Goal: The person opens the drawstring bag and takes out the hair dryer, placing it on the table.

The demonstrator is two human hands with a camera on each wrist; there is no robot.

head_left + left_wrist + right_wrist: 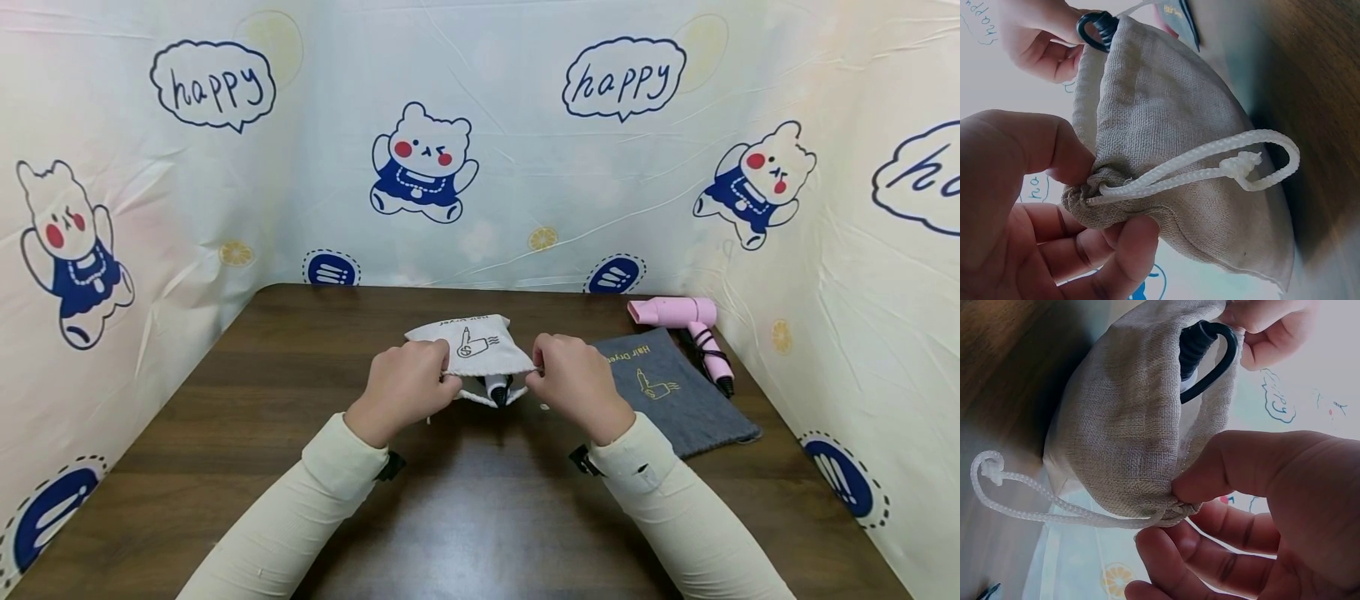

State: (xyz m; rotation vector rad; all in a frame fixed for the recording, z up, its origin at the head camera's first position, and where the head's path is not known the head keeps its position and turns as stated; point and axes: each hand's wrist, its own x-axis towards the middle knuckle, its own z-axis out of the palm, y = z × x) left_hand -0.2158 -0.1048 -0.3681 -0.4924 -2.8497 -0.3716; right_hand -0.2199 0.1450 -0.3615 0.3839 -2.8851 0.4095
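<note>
A light linen drawstring bag [480, 350], printed with a hair dryer outline, is held at the middle of the table with its mouth toward the person. My left hand [405, 387] pinches the left corner of the mouth. At the opposite corner, my right hand [573, 383] pinches the cloth between thumb and fingers. The mouth gapes between them, showing the handle end of a hair dryer [498, 390] with a looped black cord [1225, 353]; its remainder is hidden in the bag. Knotted white drawstring loops [1272, 140] hang from both corners.
To the right, a dark grey bag [675, 400] lettered "Hair Dryer" lies flat on the brown table [300, 467]. A pink hair dryer [675, 312] with its black cord wrapped on the handle lies beside it, near the table's right edge. Printed cloth [510, 167] surrounds the table's back and sides.
</note>
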